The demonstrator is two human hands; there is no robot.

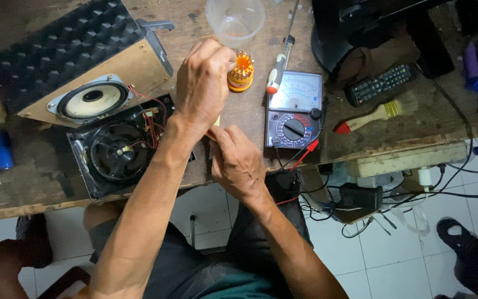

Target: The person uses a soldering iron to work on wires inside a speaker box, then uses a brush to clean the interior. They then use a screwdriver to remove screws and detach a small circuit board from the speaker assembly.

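Bit holder (240, 71), orange, round, mid-bench at 12 o'clock from my hands; left hand (203, 88) over it, fingers bunched at its top, grip itself hidden so I cannot tell. Right hand (238, 163) at 5 o'clock of left, fingers clamped on a thin pale stick (214, 123). Multimeter (295, 111) at 3 o'clock, speaker box (78, 61) at 9, wooden bench (239, 113) under all

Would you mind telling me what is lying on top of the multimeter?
A screwdriver's red-and-white handle rests on the multimeter's top edge. A red probe lead crosses its lower corner. Nothing else covers it.
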